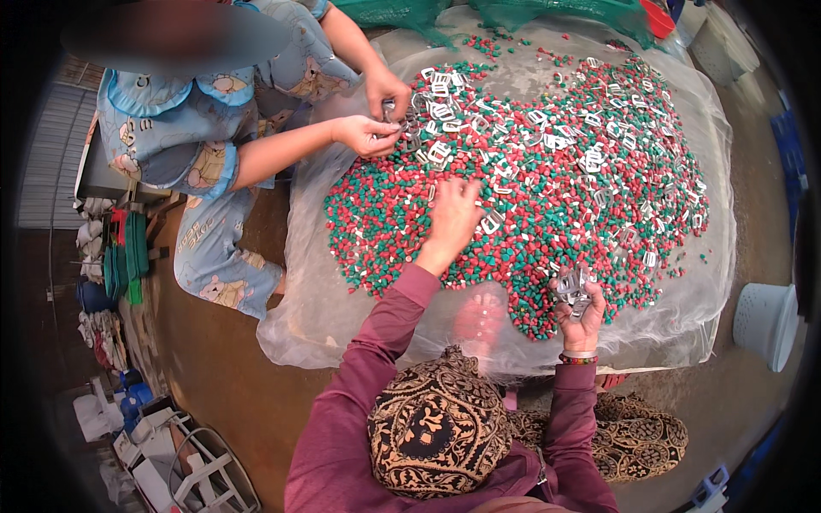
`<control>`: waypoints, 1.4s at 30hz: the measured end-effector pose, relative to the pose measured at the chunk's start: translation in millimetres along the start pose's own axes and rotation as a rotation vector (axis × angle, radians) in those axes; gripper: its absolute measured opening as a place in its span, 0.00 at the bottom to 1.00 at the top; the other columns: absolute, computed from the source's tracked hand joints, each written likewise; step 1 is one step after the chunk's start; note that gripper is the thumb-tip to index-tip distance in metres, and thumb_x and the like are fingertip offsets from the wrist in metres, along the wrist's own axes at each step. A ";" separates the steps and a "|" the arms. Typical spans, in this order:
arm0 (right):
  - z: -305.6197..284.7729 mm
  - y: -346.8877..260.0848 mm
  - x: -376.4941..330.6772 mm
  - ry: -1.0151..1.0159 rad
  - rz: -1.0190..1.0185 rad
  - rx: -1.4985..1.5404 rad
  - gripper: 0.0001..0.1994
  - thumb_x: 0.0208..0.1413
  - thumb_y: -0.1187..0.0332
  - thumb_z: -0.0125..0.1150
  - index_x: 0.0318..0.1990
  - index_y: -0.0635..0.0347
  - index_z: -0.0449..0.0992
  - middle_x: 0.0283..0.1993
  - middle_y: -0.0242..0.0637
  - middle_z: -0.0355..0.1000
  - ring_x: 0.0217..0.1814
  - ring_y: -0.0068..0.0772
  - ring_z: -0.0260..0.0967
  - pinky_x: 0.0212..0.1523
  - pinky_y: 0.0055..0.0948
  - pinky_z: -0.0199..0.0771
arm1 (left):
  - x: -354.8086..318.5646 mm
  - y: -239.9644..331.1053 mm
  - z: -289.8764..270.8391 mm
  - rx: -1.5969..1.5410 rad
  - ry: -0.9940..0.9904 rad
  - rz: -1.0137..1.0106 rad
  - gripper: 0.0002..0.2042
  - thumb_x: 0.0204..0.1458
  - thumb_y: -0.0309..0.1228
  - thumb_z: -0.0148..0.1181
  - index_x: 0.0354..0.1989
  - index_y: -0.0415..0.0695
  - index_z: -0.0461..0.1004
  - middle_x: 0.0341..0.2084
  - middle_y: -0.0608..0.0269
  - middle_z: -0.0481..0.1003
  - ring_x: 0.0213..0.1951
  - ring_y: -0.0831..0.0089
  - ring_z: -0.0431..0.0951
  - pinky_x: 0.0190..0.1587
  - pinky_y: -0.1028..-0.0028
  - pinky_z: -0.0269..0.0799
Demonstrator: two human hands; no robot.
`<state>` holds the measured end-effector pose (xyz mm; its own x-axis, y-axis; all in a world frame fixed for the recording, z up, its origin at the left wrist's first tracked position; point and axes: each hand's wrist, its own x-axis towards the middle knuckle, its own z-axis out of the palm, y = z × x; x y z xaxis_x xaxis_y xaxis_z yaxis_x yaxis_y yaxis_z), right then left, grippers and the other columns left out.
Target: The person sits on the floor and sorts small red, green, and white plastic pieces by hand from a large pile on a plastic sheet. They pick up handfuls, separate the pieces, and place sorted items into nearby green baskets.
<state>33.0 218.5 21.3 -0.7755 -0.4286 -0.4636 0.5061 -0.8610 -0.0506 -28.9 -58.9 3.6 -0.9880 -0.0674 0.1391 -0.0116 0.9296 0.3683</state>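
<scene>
A broad heap of small red and green pellet-like pieces [385,231] lies before me, with pale slotted buckles [592,160] scattered through it. My left hand [453,221] rests on the near left part of the heap, fingers apart and pointing down among the pieces. Close to its fingertips lies one pale buckle [492,222]. My right hand [583,321] is at the heap's near edge, palm up, closed around a small bunch of shiny buckles [574,288]. What lies under my left fingertips cannot be made out.
Across to the left, a co-worker's hands [376,128] hold shiny buckles over the heap. A translucent sheet [312,299] lies under everything. Green netting [393,13] borders the far side. Pale tubs [764,325] stand at the right. My bare foot [481,321] touches the near edge.
</scene>
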 end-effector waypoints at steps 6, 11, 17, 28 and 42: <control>10.8 11.2 3.8 0.050 -0.030 -0.148 0.21 0.51 0.70 0.53 0.54 0.55 0.63 0.48 0.48 0.67 0.46 0.54 0.69 0.19 0.33 0.79 | -1.6 2.3 37.9 -0.194 -0.089 0.200 0.18 0.41 0.27 0.64 0.42 0.43 0.71 0.31 0.58 0.70 0.38 0.58 0.70 0.47 0.64 0.67; 11.9 18.0 5.4 0.015 -0.005 -0.134 0.20 0.51 0.70 0.53 0.54 0.54 0.64 0.48 0.47 0.67 0.45 0.51 0.70 0.19 0.30 0.80 | 23.8 1.9 12.0 -1.178 -0.236 -0.287 0.06 0.49 0.27 0.58 0.32 0.40 0.69 0.24 0.65 0.70 0.35 0.69 0.76 0.36 0.71 0.74; 18.9 17.5 4.7 -0.021 0.000 -0.116 0.20 0.51 0.69 0.53 0.53 0.55 0.63 0.48 0.47 0.66 0.45 0.50 0.70 0.18 0.29 0.79 | 61.9 -7.2 -8.3 -1.060 -0.329 -0.297 0.11 0.51 0.24 0.43 0.43 0.40 0.65 0.34 0.57 0.69 0.27 0.68 0.74 0.24 0.72 0.74; 11.2 -10.0 -25.9 0.023 -0.101 -0.171 0.19 0.50 0.69 0.54 0.52 0.53 0.65 0.45 0.46 0.68 0.44 0.48 0.71 0.18 0.28 0.76 | 99.6 14.6 43.9 -0.097 -0.011 0.207 0.13 0.49 0.32 0.58 0.43 0.44 0.71 0.34 0.55 0.68 0.36 0.57 0.75 0.35 0.59 0.72; 10.4 9.3 -1.7 0.002 -0.060 -0.113 0.20 0.50 0.69 0.54 0.53 0.59 0.64 0.45 0.50 0.68 0.42 0.51 0.72 0.16 0.29 0.78 | 88.7 -19.5 -0.5 -0.307 -0.017 0.075 0.15 0.43 0.24 0.61 0.43 0.45 0.75 0.34 0.56 0.66 0.36 0.62 0.73 0.39 0.64 0.69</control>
<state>35.1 208.4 30.8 -0.8048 -0.3770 -0.4584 0.4986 -0.8485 -0.1775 -116.3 -83.2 9.1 -0.9867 0.0055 0.1623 0.1060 0.7790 0.6180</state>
